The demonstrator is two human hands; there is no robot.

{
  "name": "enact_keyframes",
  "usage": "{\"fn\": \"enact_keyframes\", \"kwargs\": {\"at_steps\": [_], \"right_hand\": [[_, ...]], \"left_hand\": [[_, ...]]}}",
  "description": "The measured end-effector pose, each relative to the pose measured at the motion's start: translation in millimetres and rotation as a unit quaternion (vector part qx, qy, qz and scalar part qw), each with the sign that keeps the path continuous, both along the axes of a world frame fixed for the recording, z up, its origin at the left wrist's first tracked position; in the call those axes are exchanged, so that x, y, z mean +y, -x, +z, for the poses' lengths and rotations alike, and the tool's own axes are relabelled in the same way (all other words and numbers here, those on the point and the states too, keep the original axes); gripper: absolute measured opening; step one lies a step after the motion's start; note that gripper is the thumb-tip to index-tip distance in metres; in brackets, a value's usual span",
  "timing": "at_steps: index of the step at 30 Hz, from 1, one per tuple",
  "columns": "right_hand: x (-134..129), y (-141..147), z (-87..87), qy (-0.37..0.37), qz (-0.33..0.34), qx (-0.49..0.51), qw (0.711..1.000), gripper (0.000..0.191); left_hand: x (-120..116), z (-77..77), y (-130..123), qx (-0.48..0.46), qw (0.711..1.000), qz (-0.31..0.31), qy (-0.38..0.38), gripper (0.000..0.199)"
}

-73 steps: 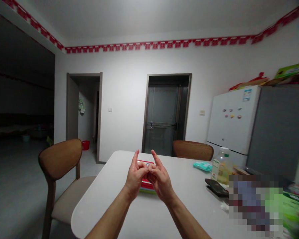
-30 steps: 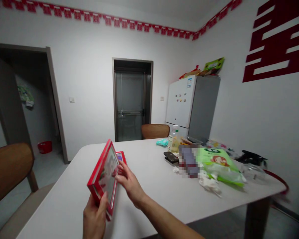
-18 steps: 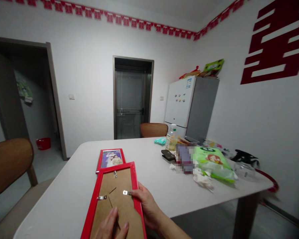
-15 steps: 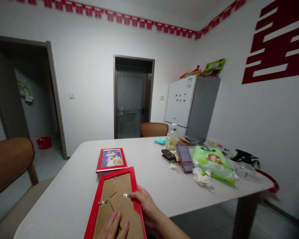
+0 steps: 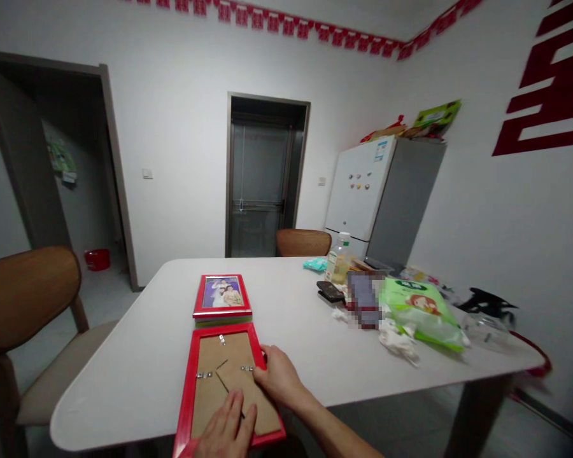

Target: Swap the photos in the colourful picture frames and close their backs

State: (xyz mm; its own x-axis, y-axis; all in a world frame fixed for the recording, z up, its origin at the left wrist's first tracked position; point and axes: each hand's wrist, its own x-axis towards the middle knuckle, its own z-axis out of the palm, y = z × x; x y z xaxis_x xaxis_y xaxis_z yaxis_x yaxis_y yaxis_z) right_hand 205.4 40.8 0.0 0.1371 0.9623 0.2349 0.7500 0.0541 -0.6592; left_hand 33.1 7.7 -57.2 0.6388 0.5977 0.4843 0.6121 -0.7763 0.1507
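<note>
A red picture frame (image 5: 186,407) lies back side up at the table's near edge, its brown backing board (image 5: 229,356) and small metal clips showing. My left hand (image 5: 229,426) rests on the lower part of the board with its fingers stretched out. My right hand (image 5: 279,376) grips the frame's right side, thumb on top near the right clip. Just beyond it, a second red frame (image 5: 223,296) with a photo of people lies face up on the table.
On the right of the white table (image 5: 138,375) are a bottle (image 5: 338,259), a black item (image 5: 331,291), a green package (image 5: 423,312), crumpled tissues (image 5: 397,341) and a clear container (image 5: 489,334). Chairs (image 5: 28,299) stand at the left and far side (image 5: 303,242).
The view has shifted, with the room moving slightly left. The held frame now appears lower and flatter, straighter behind the photo frame. Both hands remain on it.
</note>
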Motion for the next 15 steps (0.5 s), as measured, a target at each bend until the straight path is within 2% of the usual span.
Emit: {"fn": "enact_keyframes", "kwargs": {"at_steps": [2,5,9,12,15], "right_hand": [[-1,0,0.1,0.006,-0.007,-0.059,0.998,0.027],[-1,-1,-0.2,0.004,0.011,-0.085,0.996,0.030],[1,-2,1.0,-0.020,0.068,-0.089,0.993,0.042],[4,0,2.7,0.001,0.083,-0.103,0.991,0.036],[9,4,2.9,0.014,0.064,-0.128,0.990,0.029]], "left_hand": [[-5,9.6,1,-0.001,0.998,0.004,0.058,0.063],[-12,29.2,11,-0.023,0.987,0.010,0.157,0.060],[-12,49.7,38,-0.097,0.968,0.073,0.219,0.064],[-6,52.4,55,-0.129,0.957,0.097,0.243,0.068],[-2,48.9,60,-0.125,0.958,0.070,0.247,0.063]]}}
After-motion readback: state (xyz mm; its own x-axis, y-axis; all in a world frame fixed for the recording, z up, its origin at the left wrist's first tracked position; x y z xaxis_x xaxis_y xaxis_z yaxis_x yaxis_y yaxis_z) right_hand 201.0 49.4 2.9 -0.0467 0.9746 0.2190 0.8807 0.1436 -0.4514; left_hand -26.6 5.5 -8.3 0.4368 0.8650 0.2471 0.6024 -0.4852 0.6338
